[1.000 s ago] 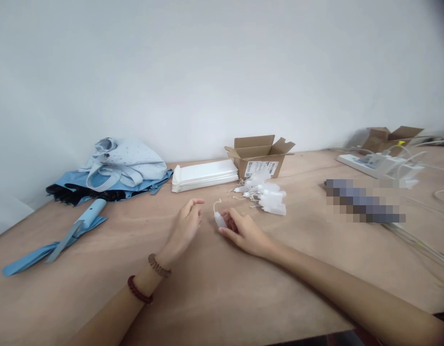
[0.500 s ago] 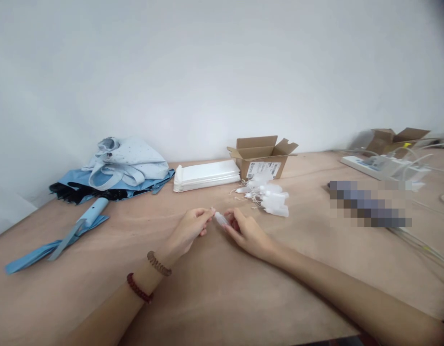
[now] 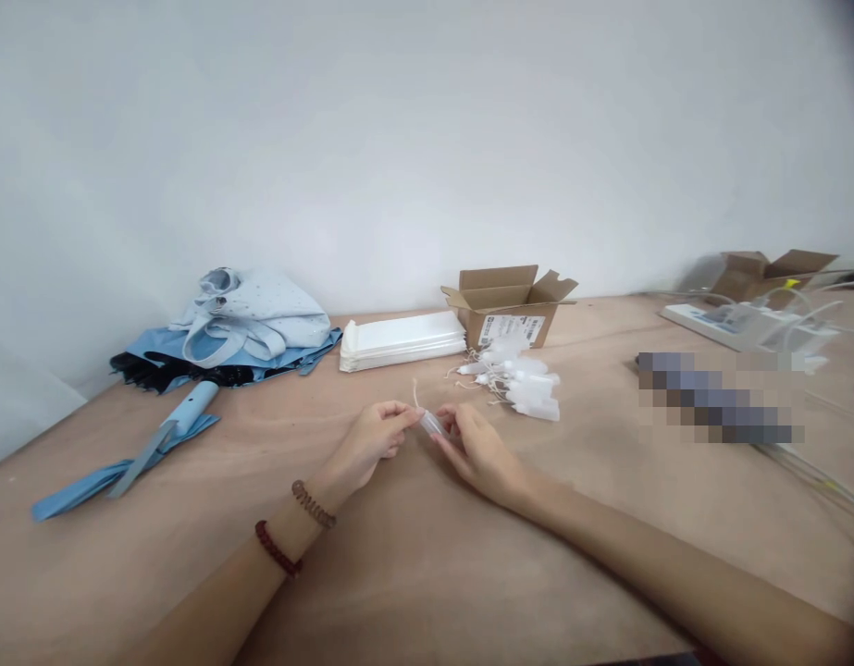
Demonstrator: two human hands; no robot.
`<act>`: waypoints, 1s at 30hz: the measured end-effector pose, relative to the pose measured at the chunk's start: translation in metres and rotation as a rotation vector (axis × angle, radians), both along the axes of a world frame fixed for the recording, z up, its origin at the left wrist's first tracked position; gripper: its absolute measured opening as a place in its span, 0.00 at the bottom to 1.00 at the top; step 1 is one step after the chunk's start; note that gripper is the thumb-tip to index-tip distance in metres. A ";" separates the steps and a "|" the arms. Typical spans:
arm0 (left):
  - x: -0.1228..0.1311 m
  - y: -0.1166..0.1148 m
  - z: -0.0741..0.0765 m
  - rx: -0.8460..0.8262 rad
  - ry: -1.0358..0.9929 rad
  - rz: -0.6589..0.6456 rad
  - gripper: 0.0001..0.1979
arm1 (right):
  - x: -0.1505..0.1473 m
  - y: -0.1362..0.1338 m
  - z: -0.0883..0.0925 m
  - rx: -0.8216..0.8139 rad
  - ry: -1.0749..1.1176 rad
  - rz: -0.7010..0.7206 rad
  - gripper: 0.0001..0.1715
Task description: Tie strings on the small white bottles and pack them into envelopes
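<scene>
A small translucent plastic piece (image 3: 431,423) with a pale string at its end is held between both hands over the brown table (image 3: 413,564). My left hand (image 3: 367,444) pinches its left tip and string. The fingers of my right hand (image 3: 478,450) close round its right end. A heap of several similar white pieces with strings (image 3: 516,381) lies just behind the hands. Behind that heap stands an open cardboard box (image 3: 508,302), with a flat stack of white packets (image 3: 401,339) to its left.
A folded blue umbrella (image 3: 131,453) and pale blue cloth (image 3: 250,314) lie at the left by the wall. At the right are a white power strip with cables (image 3: 746,324), a second open box (image 3: 766,271) and a blurred patch (image 3: 718,398).
My left hand came in from the left, open at first, and pinched the tip of the small piece. Both hands now hold it slightly lifted.
</scene>
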State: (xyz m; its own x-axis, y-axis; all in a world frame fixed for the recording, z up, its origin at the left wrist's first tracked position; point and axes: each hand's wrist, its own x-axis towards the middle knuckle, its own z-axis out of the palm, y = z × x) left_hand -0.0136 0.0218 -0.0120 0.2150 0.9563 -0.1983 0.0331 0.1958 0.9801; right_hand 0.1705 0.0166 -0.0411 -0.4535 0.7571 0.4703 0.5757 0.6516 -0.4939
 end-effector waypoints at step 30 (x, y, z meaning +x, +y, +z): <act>0.016 -0.007 -0.005 0.141 0.127 0.118 0.15 | 0.000 -0.002 0.004 -0.088 -0.011 0.021 0.12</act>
